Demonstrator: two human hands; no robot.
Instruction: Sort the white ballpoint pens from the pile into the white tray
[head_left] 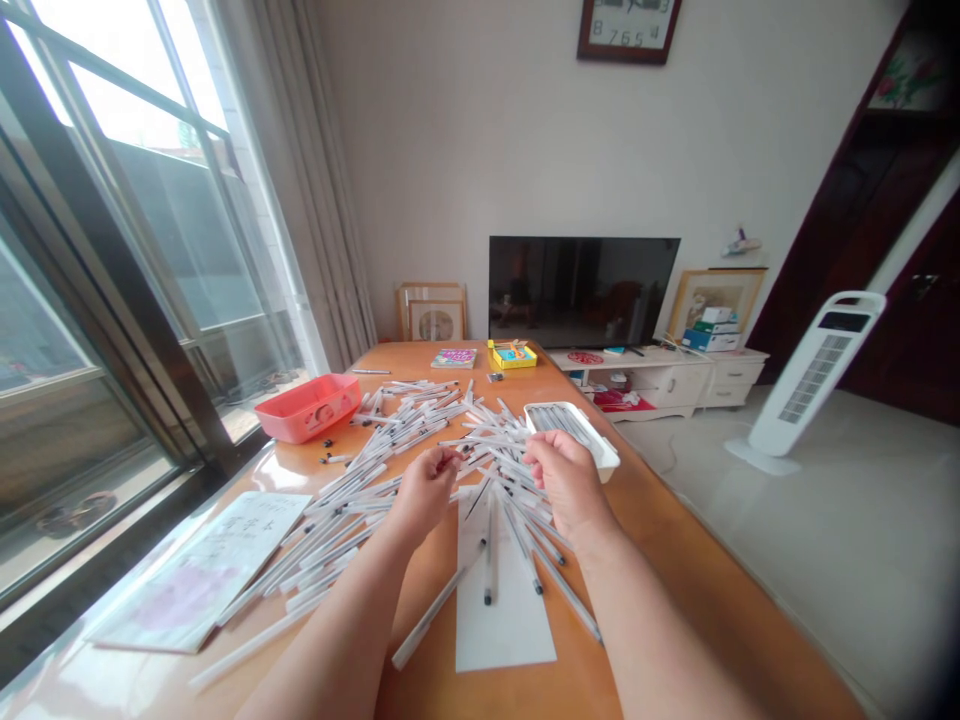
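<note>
My left hand is closed in a pinch above the middle of the pile, a small dark tip showing at its fingertips. What it grips is too small to make out. Across from it, my right hand is also pinched, its fingers curled in front of the white tray, and whatever they hold is hidden. Many clear-barrelled pens lie loose beneath and around both hands. Several pens with black ends rest on a white sheet of paper. More pens lie side by side inside the tray.
A pink basket stands at the left table edge, with small black caps near it. A booklet lies front left. At the far end are a yellow box and a colourful book. A tower fan stands right.
</note>
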